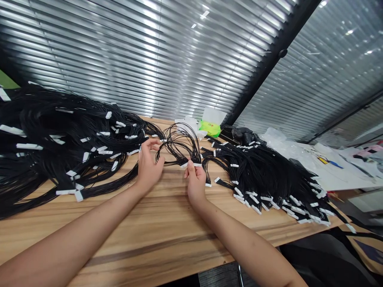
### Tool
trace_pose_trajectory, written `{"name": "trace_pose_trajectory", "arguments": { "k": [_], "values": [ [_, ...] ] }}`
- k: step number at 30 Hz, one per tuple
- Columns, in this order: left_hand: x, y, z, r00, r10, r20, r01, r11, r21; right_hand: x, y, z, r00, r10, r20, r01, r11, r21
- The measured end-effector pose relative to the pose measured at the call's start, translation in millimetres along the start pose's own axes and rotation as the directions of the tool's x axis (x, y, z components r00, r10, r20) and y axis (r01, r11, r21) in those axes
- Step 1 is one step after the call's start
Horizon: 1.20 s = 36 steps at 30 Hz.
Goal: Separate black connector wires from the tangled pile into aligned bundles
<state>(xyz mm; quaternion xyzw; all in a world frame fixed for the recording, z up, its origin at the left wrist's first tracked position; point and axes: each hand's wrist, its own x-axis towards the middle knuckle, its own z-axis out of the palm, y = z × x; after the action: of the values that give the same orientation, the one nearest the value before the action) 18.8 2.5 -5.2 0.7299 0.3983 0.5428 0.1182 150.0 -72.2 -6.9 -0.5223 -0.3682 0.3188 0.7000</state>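
A thin black wire bundle (179, 145) curves up in loops between my hands, above the wooden table. My right hand (196, 181) is closed, its thumb and fingers pinching the bundle where white connectors (196, 164) end it. At the loops' left side is my left hand (149, 163), thumb and fingers apart in a C shape; whether it touches the wires I cannot tell.
A large heap of black wires (60, 123) with white connectors covers the left of the table (143, 231). Another wire pile (263, 171) lies to the right. Behind the loops sits a green packet (210, 127) beside white tissue. Clear plastic bags (279, 139) lie farther right, before metal blinds.
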Motion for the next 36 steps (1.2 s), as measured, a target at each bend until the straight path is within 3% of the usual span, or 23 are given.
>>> {"name": "trace_pose_trajectory", "arguments": {
  "k": [3,8,14,24,28,36],
  "values": [
    [2,10,-5.0,0.999,-0.012,-0.052,0.016,0.996,0.083,1,-1,0,1.000,0.006,-0.013,-0.006,1.000,0.004],
    [1,19,-10.6,0.994,0.095,0.053,-0.105,0.967,0.232,2,-5,1,1.000,0.000,-0.021,0.000,1.000,0.011],
    [-1,24,-13.8,0.948,0.291,0.127,-0.311,0.932,0.187,4,-3,0,0.999,0.009,-0.041,-0.008,1.000,0.021],
    [-2,19,-11.7,0.875,0.423,0.236,-0.457,0.883,0.112,6,3,-1,0.998,0.044,-0.037,-0.040,0.995,0.093],
    [-4,17,-8.7,0.876,0.386,0.290,-0.451,0.869,0.204,6,3,0,0.999,0.050,-0.009,-0.049,0.995,0.090],
    [-8,16,-3.8,0.882,0.179,0.436,-0.327,0.899,0.290,6,4,-1,0.997,0.074,-0.025,-0.072,0.995,0.071]
  ]
}}
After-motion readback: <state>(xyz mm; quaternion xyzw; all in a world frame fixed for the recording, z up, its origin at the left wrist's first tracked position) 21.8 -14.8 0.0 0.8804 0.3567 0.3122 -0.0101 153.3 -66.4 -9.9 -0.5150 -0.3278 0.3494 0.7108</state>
